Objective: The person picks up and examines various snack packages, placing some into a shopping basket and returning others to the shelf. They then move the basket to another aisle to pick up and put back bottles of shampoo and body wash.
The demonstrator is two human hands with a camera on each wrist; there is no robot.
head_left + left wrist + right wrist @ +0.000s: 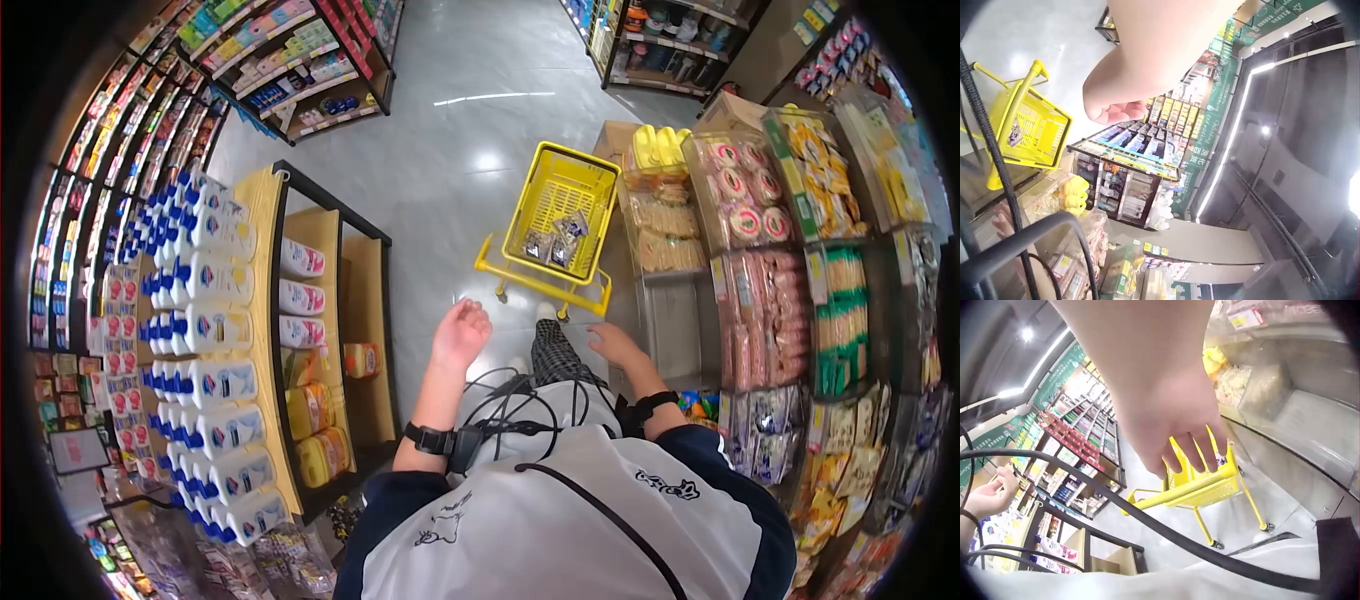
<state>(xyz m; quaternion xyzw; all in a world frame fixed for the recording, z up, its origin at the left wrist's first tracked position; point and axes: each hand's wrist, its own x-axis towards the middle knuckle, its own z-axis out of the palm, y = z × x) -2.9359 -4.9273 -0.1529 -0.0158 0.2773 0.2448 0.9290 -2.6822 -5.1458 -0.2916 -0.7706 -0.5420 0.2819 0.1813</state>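
My left hand (pixel 463 333) is raised in front of my body, fingers loosely curled, with nothing in it. In the left wrist view the same left hand (pixel 1113 103) hangs in the air, apart from the yellow cart (pixel 1063 128). My right hand (pixel 615 345) reaches forward with relaxed fingers near the right end of the cart's handle (pixel 540 280). From the right wrist, the fingers (pixel 1194 450) overlap the cart's basket behind its yellow handle bar (pixel 1185 489). Several small silvery packets (pixel 568 228) lie in the bottom of the yellow basket (pixel 570 150).
On the left stands a wooden shelf (pixel 268 200) with white, blue-capped pump bottles (pixel 222 328). Clear bins of packaged snacks (pixel 765 310) line the right side, close to my right arm. Grey floor (pixel 470 130) runs ahead between shelves. Black cables (pixel 505 420) hang across my front.
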